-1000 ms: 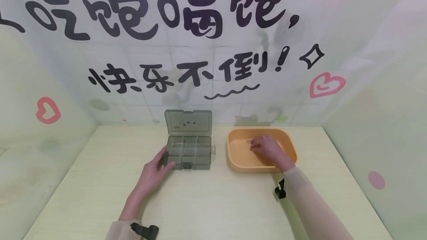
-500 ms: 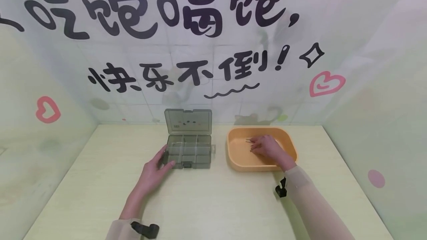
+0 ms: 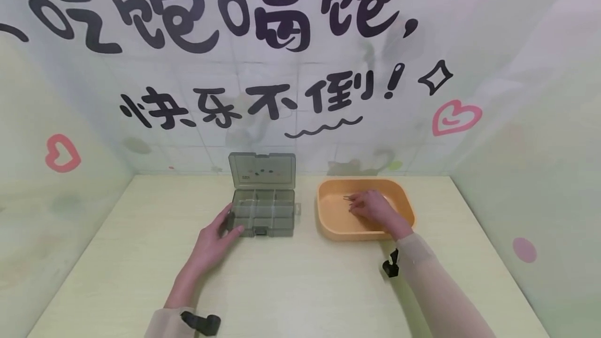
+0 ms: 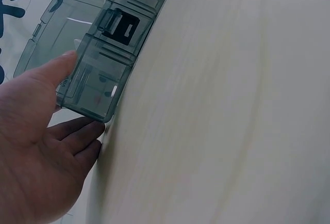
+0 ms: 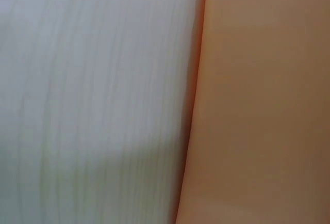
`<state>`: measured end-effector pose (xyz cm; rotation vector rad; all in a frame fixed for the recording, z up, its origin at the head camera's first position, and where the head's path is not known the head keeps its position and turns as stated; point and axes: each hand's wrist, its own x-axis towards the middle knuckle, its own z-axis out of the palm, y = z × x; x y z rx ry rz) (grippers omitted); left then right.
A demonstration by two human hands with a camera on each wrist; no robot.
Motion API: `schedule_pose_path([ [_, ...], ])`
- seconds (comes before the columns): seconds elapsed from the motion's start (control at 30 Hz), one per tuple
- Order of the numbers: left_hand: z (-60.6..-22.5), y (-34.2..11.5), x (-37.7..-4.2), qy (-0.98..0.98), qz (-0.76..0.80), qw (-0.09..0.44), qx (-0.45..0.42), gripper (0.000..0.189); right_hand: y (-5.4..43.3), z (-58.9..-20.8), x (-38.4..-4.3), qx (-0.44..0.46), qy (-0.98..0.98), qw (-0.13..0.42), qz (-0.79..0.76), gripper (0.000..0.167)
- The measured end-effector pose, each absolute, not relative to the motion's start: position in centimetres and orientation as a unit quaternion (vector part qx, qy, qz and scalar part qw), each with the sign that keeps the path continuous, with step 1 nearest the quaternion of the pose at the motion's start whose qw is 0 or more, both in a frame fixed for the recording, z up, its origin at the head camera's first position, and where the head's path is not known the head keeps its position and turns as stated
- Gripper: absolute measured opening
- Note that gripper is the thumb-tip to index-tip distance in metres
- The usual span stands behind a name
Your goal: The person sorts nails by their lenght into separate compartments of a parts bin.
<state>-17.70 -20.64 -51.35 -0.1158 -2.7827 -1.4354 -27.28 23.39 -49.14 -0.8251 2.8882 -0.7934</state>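
A translucent grey compartment box [image 3: 274, 213] stands on the table with its lid [image 3: 263, 171] raised at the back. At its left end, my left hand [image 3: 212, 241] touches it, thumb along the front edge and fingers by the side. The left wrist view shows the thumb on the box [image 4: 103, 74] and the other fingers [image 4: 85, 133] loosely extended at its lower corner. My right hand [image 3: 373, 207] reaches into an orange tray [image 3: 331, 223], fingertips bunched at a thin bent wire piece [image 3: 347, 198]. Another tiny thing shows by the fingertips, too small to tell.
A light wooden tabletop [image 3: 291, 286] carries the box and tray side by side, a narrow gap between them. Printed walls enclose the back [image 3: 263, 77] and both sides. Only tray wall [image 5: 263, 105] and tabletop show in the right wrist view.
The head view has shifted slightly. Between my right fingertips the wire piece has turned a little; my left hand has stayed at the box.
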Motion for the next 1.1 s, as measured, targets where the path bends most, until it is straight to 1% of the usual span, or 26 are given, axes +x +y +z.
schedule_pose_path([
  [0.2,-51.5,-20.9,-17.6,-0.888,-0.459,0.003,-0.034,0.080,23.0,-49.2,-27.0,-0.268,0.925,0.011,-0.269,0.011],
  [0.43,-51.7,-21.1,-17.6,-0.886,-0.462,0.002,-0.034,0.080,22.5,-48.3,-26.6,-0.224,0.920,0.024,-0.322,0.008],
  [0.57,-51.7,-21.1,-17.7,-0.885,-0.463,0.003,-0.037,0.080,22.2,-48.0,-26.6,-0.219,0.923,0.022,-0.315,0.007],
  [1.1,-51.8,-21.1,-17.9,-0.884,-0.465,0.002,-0.045,0.080,20.6,-46.1,-26.2,-0.261,0.918,-0.023,-0.298,0.009],
])
